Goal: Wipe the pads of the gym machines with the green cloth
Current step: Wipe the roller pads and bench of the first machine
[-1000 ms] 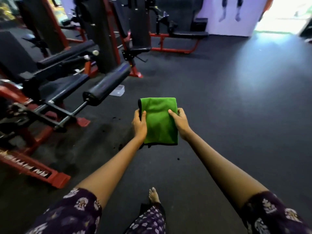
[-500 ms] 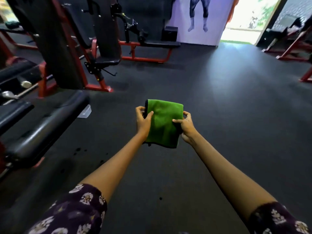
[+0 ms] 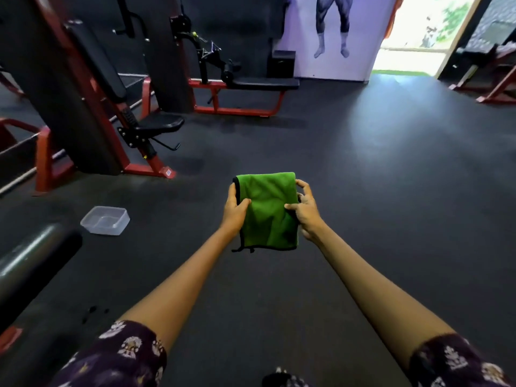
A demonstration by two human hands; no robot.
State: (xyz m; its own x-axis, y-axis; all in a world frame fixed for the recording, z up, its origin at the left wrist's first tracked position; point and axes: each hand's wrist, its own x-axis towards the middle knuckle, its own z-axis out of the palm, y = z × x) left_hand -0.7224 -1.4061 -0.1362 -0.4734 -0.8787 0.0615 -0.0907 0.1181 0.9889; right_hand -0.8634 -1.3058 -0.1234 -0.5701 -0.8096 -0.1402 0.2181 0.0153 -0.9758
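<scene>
A folded green cloth [image 3: 268,208] with a black hem hangs in front of me, above the dark floor. My left hand [image 3: 234,209] grips its left edge with the thumb on top. My right hand [image 3: 305,212] pinches its right edge, fingers curled around the fold. A black roller pad [image 3: 33,261] lies at the lower left, apart from the cloth. Further off on the left stand a black seat pad [image 3: 160,124] and a slanted back pad [image 3: 97,61] on a red-framed machine. A long black bench pad [image 3: 265,84] sits further back.
A clear plastic tub [image 3: 105,220] rests on the floor, left of my hands. Red machine frames [image 3: 237,110] line the left and back. More red equipment [image 3: 491,90] stands at far right by a bright doorway [image 3: 418,34]. Dark rubber floor [image 3: 391,177] stretches ahead.
My view has swung to the right, so the roller pad slid to the lower left and the tub came into full sight. Both hands kept hold of the cloth; my right fingers shifted on its edge.
</scene>
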